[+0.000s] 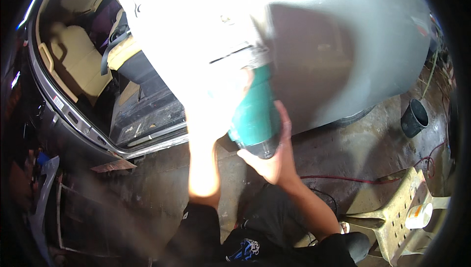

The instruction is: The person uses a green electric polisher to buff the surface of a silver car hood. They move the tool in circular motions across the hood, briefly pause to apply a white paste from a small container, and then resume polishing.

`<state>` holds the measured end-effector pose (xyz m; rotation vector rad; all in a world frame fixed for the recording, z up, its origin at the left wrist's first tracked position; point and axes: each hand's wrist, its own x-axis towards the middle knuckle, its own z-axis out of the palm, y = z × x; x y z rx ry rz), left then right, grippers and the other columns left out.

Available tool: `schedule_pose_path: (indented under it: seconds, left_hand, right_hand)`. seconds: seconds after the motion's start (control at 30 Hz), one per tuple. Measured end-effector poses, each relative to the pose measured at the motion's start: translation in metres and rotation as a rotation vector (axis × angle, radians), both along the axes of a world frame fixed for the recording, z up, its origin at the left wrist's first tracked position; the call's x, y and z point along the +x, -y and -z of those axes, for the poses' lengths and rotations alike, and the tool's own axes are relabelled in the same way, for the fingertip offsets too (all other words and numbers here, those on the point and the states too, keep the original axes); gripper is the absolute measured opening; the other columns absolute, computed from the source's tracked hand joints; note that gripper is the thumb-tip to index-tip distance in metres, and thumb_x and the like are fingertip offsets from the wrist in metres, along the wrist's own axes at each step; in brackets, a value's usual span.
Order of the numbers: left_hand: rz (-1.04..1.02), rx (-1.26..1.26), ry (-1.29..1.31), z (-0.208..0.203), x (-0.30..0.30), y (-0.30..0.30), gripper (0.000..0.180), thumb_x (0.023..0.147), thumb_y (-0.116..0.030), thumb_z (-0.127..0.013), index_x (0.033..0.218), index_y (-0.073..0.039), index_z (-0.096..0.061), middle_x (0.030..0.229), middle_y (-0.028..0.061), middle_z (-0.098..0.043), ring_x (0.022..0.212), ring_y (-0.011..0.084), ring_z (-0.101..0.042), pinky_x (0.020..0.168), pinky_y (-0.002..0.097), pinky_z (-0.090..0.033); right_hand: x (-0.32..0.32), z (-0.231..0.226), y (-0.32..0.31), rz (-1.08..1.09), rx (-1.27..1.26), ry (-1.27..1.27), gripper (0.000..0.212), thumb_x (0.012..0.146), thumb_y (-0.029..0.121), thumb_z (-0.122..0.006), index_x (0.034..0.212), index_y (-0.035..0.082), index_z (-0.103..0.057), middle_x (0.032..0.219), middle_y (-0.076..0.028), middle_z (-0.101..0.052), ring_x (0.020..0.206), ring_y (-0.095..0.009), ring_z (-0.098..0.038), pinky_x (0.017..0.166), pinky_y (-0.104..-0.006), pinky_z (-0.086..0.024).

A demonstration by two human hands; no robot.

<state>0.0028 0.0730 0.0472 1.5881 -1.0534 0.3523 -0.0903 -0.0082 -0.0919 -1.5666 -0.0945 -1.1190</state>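
A teal power tool [252,112] with a black rear end and a bright metal head, seemingly an angle grinder, is held up at the car's side. My right hand [277,156] wraps round its black rear end from below. My left hand [223,107] is closed round the tool's left side nearer the head, its fingers largely washed out by glare. The metal head is at the silver car body panel [382,56]; glare and blur hide whether they touch. A large dark shadow lies on the panel right of the tool.
Left of me is an open car doorway with a door sill [159,132] and a beige seat [81,56]. A plastic stool [397,218] bearing a white tub [418,216] stands at lower right. Further back are a black bucket [414,119] and a red hose [353,180] along the floor.
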Motion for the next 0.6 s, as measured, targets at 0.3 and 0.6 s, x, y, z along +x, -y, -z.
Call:
schedule_pose_path:
  seconds: [0.3,0.6]
  left_hand:
    - [-0.125,-0.481,-0.071,0.198,0.069,-0.096,0.053,0.098,-0.043,-0.053,0.12,0.005,-0.062,0.126,0.0196,-0.059,0.12,0.0319,-0.054,0.107,0.049,-0.037]
    - [0.136,-0.204,-0.211,0.13,-0.038,0.041,0.046,0.078,-0.017,-0.077,0.118,0.001,-0.062,0.12,0.0167,-0.063,0.11,0.0259,-0.061,0.098,0.0411,-0.048]
  right_hand:
    - [-0.013,0.062,-0.014,-0.101,-0.16,-0.418,0.104,0.072,0.027,-0.087,0.156,0.017,-0.028,0.114,-0.02,-0.07,0.1,-0.041,-0.069,0.087,-0.0449,-0.056]
    - [-0.056,0.094,0.042,0.074,0.076,-0.162,0.108,0.066,0.01,-0.088,0.154,0.002,-0.027,0.134,-0.021,-0.059,0.123,-0.028,-0.06,0.105,-0.0368,-0.046]
